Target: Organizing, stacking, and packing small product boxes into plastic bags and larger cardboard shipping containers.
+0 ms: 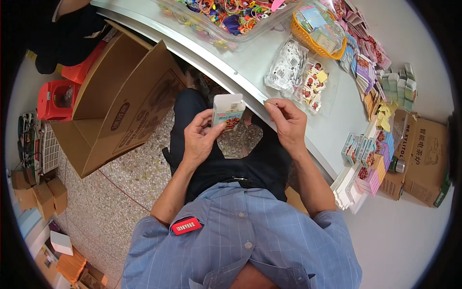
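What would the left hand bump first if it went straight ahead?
Past the small box in the left hand, probably the white table edge, though it might pass above: depth is unclear.

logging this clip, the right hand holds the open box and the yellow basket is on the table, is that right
Not quite: the head view shows the left hand holding the open box, not the right hand. The yellow basket is on the table.

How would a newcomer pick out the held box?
Start at the white table. Left of its edge, the left hand holds a small teal box. Unlike the teal boxes on the table, it is hand-held, white flap raised.
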Demonstrator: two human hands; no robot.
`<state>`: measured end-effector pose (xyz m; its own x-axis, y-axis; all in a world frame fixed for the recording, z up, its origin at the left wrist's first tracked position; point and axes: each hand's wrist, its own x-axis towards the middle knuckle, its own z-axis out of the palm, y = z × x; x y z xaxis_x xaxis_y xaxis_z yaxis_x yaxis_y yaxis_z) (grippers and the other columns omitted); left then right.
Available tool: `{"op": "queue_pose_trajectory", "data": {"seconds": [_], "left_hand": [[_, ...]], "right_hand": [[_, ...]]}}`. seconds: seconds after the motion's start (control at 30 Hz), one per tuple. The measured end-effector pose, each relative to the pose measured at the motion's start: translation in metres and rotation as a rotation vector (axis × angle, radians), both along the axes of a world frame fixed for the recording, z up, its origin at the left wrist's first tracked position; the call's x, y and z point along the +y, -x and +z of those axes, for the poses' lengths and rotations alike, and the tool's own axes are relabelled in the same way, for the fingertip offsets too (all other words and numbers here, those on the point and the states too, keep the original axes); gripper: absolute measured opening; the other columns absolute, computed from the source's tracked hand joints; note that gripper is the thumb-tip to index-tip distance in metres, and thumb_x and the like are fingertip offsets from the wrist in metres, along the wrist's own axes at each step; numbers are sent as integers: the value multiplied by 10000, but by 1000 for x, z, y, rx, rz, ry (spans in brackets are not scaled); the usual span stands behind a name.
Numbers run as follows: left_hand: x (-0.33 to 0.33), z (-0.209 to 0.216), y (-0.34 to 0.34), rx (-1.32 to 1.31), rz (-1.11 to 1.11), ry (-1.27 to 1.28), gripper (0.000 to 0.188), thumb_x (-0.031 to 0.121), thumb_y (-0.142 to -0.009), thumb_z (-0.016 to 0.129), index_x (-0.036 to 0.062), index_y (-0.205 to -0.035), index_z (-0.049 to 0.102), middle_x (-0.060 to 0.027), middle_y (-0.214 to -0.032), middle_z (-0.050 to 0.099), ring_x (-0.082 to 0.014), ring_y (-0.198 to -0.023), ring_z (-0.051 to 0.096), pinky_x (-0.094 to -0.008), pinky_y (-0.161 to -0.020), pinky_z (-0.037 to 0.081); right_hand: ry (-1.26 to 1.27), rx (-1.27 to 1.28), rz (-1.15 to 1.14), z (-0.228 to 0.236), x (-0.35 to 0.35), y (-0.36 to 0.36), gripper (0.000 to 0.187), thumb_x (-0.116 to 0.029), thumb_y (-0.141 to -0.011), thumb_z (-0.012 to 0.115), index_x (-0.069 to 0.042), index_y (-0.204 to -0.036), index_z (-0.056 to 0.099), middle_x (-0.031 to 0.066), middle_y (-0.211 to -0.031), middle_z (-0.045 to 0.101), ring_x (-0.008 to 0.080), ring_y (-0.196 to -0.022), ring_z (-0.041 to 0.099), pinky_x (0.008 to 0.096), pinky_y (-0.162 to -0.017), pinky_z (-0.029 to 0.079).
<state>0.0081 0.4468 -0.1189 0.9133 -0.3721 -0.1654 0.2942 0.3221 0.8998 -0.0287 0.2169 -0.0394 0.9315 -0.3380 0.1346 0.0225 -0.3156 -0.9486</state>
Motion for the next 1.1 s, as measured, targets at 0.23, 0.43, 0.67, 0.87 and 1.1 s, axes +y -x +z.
{"op": "queue_pose_trajectory", "data": {"seconds": [0.23,0.43,0.67,0.87,1.1], "left_hand": [[-12,12,3,-51,-136,-7,390,-3,-930,732,-13,-1297,603,-67,-1166,695,-117,-1036,664,-251,-878,543],[-15,18,2,-42,-215,53,381,-7,-943,712,-13,-1304,593,-76,-1182,691,-116,-1059,652,-264,-926,530],[-6,8,-9,-17,-177,-1,387,12,-937,732,-18,-1298,594,-90,-1169,700,-125,-1051,662,-263,-913,539],[-3,4,-28,-6,-182,-59,384,-20,-925,731,-23,-1286,600,-109,-1208,688,-162,-1106,662,-298,-953,541],[13,-11,-36,23,-57,-89,394,-33,-925,722,-43,-1295,586,-114,-1213,682,-172,-1103,667,-309,-972,548]], "right_hand": [[172,132,428,42,-1,-17,169,-87,-905,751,-50,-1070,746,71,-804,670,154,-661,594,287,-618,463],[530,9,535,75,-8,-29,210,-147,-860,800,-63,-1044,747,85,-728,631,230,-643,625,333,-588,469],[767,-302,426,139,-33,-137,146,-106,-880,767,-30,-999,732,108,-801,649,243,-699,637,346,-642,495],[1200,-38,718,87,-36,-284,225,-190,-829,747,-92,-1031,741,153,-981,698,365,-883,685,483,-775,536],[1192,273,830,61,-36,-318,130,-155,-821,721,-71,-917,748,142,-826,710,332,-775,689,448,-711,534]]}}
